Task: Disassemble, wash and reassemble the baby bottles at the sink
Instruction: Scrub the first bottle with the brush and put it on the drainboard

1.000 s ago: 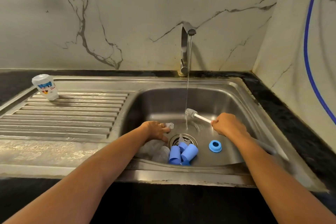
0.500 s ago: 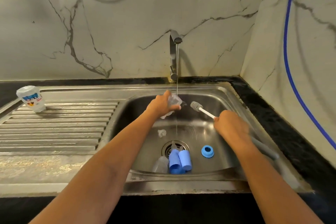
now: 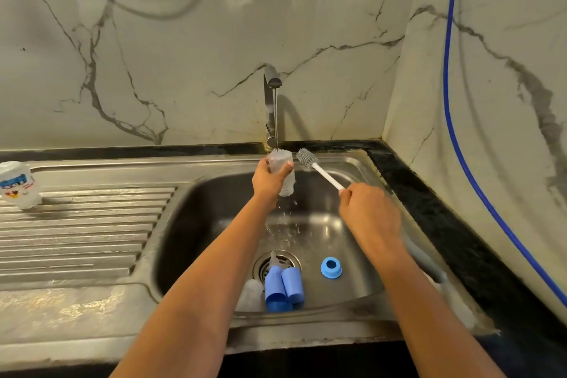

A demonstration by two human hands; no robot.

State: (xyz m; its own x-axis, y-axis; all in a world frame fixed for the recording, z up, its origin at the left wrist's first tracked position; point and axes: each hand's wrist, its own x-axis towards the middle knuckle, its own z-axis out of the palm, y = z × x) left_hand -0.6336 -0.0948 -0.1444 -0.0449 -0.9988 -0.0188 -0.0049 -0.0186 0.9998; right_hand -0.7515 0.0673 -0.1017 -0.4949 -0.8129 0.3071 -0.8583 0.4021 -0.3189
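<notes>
Grasping the clear bottle in the left grip, up under the tap's stream above the sink, long axis near upright. Clenched on the brush with the right grip, shaft slanting up-left, bristle head just right of the bottle's top end, apart from it. Probably next: swinging that head leftward, then down along the bottle's axis, provided the mouth faces up, which cannot be told.

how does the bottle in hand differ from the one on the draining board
Held bottle is plain; draining board bottle has a blue and red print. Held bottle is under the tap stream, gripped by the left hand; the other stands untouched. Both are pale plastic.
</notes>
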